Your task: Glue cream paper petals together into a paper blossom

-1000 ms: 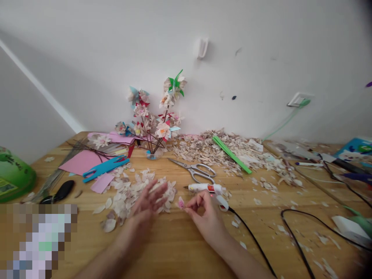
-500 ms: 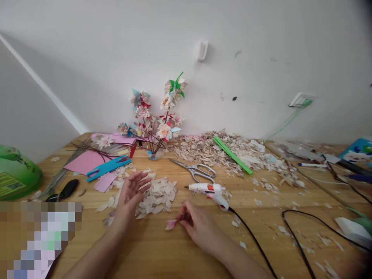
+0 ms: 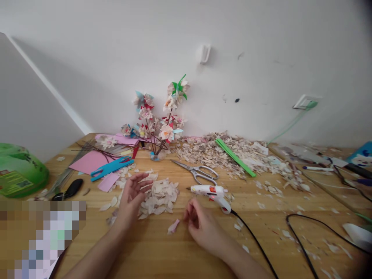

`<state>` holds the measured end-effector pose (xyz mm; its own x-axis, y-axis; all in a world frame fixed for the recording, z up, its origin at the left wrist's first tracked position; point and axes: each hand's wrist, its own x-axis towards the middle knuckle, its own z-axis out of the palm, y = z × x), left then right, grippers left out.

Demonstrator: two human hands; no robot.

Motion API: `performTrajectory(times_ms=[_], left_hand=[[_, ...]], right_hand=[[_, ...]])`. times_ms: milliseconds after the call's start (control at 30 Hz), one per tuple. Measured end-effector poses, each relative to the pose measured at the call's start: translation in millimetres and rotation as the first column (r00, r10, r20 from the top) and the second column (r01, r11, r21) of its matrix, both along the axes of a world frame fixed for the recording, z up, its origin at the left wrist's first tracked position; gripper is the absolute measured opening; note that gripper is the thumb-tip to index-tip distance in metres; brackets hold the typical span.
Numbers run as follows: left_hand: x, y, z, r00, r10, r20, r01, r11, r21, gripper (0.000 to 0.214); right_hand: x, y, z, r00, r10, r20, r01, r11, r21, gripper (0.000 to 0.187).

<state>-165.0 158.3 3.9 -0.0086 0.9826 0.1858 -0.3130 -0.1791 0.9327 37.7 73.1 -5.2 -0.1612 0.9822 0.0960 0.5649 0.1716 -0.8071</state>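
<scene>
A small pink paper flower piece [image 3: 173, 226] lies on the wooden table, a little left of my right hand [image 3: 203, 228]. That hand holds nothing; its fingers are loosely curled, with a gap between thumb and fingertips. My left hand [image 3: 134, 195] hovers with fingers spread at the left side of a pile of pale dried petals [image 3: 162, 195]. Beyond my right hand, a white glue gun [image 3: 207, 190] rests on its side, nozzle to the left, a small red light lit. Scissors [image 3: 196, 170] lie behind it, blades pointing left.
Handmade flowers on twigs [image 3: 167, 131] stand by the wall. A large heap of petals [image 3: 200, 149] spreads to their right, under green strips [image 3: 235, 157]. Blue strips [image 3: 112, 168] and pink paper [image 3: 90, 162] lie left. The glue gun's black cable [image 3: 252, 232] runs toward the front edge.
My right hand has let go of the pink piece and drawn slightly to the right; the piece now lies on the table. My left hand stays beside the petal pile.
</scene>
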Motion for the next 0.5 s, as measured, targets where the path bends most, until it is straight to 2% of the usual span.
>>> performTrajectory(times_ms=[167, 267, 400, 500], left_hand=[[-8, 11, 0.4, 0.977, 0.214, 0.01, -0.214, 0.977, 0.021, 0.036], [-13, 16, 2.7, 0.958, 0.288, -0.004, -0.288, 0.957, 0.041, 0.033], [-15, 14, 3.0, 0.958, 0.285, -0.04, -0.282, 0.957, 0.065, 0.033], [-13, 12, 0.4, 0.964, 0.254, -0.083, -0.247, 0.965, 0.093, 0.034]], right_hand=[[-1, -3, 6.4, 0.99, -0.027, 0.137, 0.018, 0.998, 0.06, 0.02], [0, -3, 5.3, 0.987, -0.024, 0.161, 0.006, 0.994, 0.112, 0.02], [0, -1, 2.7, 0.99, -0.015, 0.143, -0.002, 0.993, 0.122, 0.019], [1, -3, 11.1, 0.991, 0.021, 0.135, -0.038, 0.991, 0.126, 0.012]])
